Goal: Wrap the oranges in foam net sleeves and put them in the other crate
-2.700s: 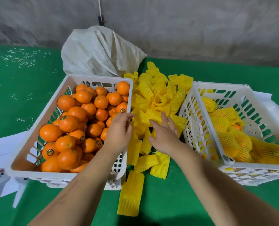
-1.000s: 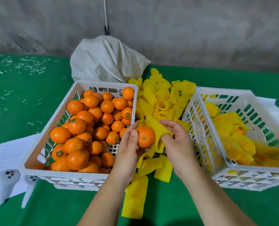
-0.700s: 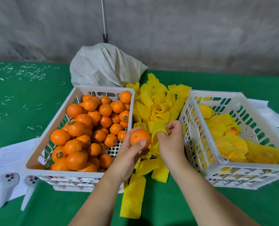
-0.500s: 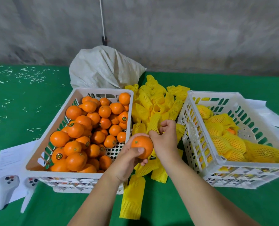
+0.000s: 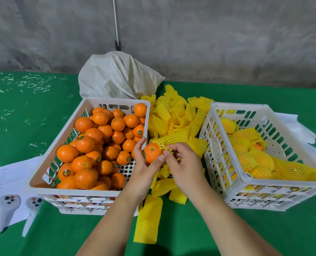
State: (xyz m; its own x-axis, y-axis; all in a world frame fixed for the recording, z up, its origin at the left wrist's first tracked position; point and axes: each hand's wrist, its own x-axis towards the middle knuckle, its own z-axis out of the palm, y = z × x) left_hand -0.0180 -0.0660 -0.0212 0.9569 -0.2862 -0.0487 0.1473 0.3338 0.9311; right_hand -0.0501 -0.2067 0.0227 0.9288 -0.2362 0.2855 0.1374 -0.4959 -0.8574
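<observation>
My left hand (image 5: 142, 169) grips one orange (image 5: 152, 152) between the two crates. My right hand (image 5: 185, 163) pinches the open end of a yellow foam net sleeve (image 5: 173, 138) against that orange; the sleeve's body points up and to the right. The left white crate (image 5: 61, 137) is full of bare oranges (image 5: 94, 145). The right white crate (image 5: 301, 145) holds several oranges wrapped in yellow sleeves (image 5: 253, 159).
A heap of loose yellow sleeves (image 5: 173, 113) lies between the crates, with more sleeves (image 5: 148, 222) on the green cloth near me. A white sack (image 5: 116, 76) stands behind. Two white controllers (image 5: 5, 209) lie on paper at the lower left.
My left hand lifted an orange out of the left crate. My right hand picked a sleeve from the heap and brought its open end to the orange.
</observation>
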